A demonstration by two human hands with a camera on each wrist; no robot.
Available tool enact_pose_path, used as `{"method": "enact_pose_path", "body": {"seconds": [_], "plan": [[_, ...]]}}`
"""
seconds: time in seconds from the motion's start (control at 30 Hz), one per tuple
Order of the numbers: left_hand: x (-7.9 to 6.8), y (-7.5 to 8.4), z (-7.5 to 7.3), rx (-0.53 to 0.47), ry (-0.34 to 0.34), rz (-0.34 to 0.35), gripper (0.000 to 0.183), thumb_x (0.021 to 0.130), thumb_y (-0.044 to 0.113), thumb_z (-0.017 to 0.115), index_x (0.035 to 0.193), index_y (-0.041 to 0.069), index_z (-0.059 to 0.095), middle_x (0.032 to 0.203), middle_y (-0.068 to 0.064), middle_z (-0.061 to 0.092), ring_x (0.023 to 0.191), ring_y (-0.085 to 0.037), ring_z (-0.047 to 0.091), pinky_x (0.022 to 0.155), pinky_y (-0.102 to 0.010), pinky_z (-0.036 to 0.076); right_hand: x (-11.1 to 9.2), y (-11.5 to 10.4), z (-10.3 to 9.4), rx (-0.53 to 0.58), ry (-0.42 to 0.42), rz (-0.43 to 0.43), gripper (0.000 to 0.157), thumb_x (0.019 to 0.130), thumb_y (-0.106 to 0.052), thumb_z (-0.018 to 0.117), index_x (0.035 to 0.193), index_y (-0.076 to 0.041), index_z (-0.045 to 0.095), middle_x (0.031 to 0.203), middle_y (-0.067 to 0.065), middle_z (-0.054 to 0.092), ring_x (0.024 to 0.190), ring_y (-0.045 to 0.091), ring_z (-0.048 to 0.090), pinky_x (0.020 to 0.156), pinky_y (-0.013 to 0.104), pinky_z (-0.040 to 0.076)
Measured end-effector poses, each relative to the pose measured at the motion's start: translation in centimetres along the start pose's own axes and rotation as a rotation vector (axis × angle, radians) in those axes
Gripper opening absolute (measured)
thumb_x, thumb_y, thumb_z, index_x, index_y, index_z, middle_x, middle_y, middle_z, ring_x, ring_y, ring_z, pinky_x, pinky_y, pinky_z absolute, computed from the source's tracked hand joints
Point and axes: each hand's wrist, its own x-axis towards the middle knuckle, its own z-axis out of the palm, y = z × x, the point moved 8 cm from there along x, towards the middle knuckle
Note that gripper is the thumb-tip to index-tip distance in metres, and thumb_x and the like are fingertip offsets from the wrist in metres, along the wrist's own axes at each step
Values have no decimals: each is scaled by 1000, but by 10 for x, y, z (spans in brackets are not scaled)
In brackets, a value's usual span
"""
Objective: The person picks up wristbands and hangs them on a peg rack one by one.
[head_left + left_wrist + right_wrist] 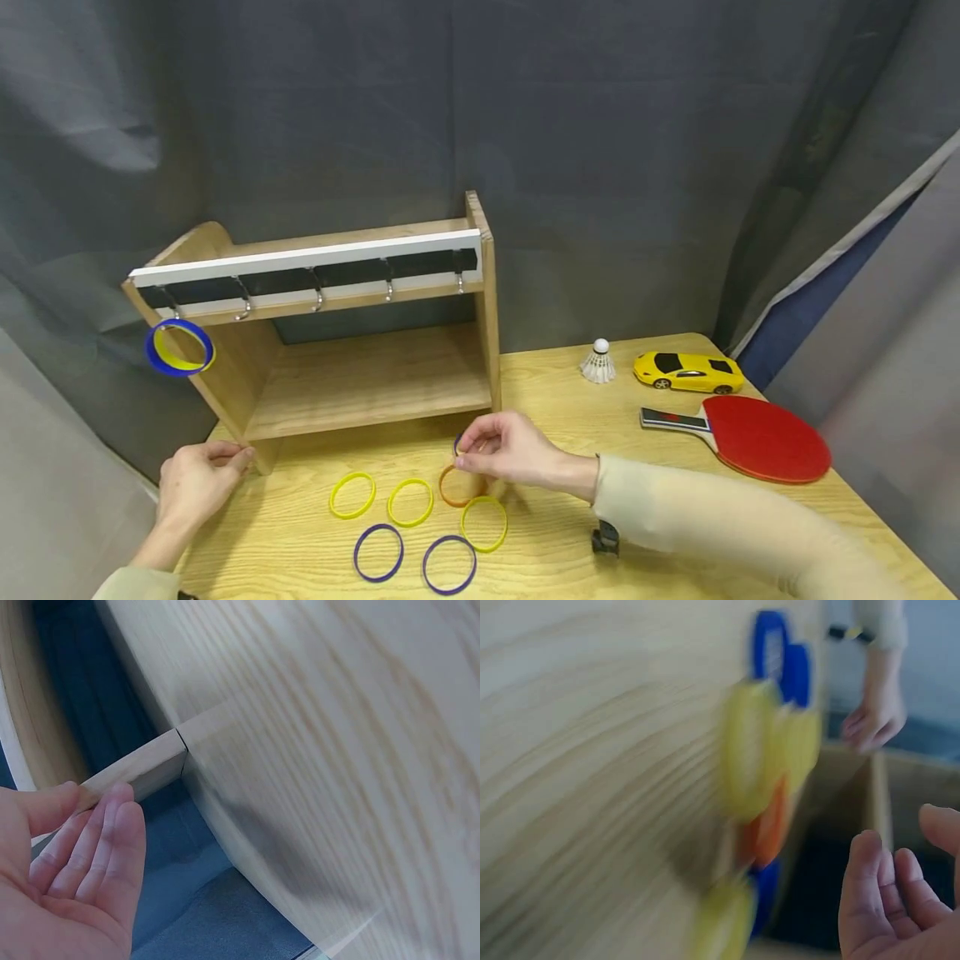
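Observation:
At the lower left corner of the wooden shelf (367, 371), my left hand (198, 487) pinches the front end of its side panel (150, 761) between thumb and fingers. Over the table hovers my right hand (513, 450), thumb and fingers apart with nothing between them in the right wrist view. Partly hidden behind its fingertips is a blue wristband (763, 896). Just below the hand lies an orange wristband (444, 492), close to a yellow wristband (504, 533). Another blue wristband (153, 358) and a yellow wristband (168, 358) hang together from the leftmost hook.
More yellow wristbands (332, 506) and blue wristbands (357, 565) lie in front of the shelf. Metal hooks (317, 300) line its upper rail. A shuttlecock (599, 362), a yellow toy car (690, 373) and a red table tennis paddle (768, 437) are to the right.

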Motion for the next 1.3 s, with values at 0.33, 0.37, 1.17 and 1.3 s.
{"method": "enact_pose_path", "body": {"seconds": [0.33,0.37,1.17,1.3], "plan": [[1,-1,-1,4,34,15,20,99,29,83,94,11,90,85,-5,88,80,-32,82,78,-55,59,-23,68,-70,-291,73,174,26,88,-17,95,101,-3,77,79,4,77,61,27,75,54,28,59],[1,-1,-2,4,38,17,20,98,29,83,93,11,89,85,-5,88,80,-33,82,76,-54,59,-23,72,-72,-303,67,189,27,88,-17,95,102,-2,77,78,3,77,60,29,75,54,28,58],[0,-1,-1,-2,18,-8,20,99,29,82,93,11,89,82,-2,87,78,-24,81,81,-56,59,-2,88,-61,-407,21,220,16,89,-5,89,79,-10,79,64,3,78,51,14,74,51,27,60],[0,-1,-1,-1,30,-7,18,99,28,83,93,13,90,82,-1,87,80,-26,82,82,-55,59,-3,87,-61,-420,16,208,16,89,-5,88,78,-11,79,64,3,78,52,14,75,51,26,59]]}}
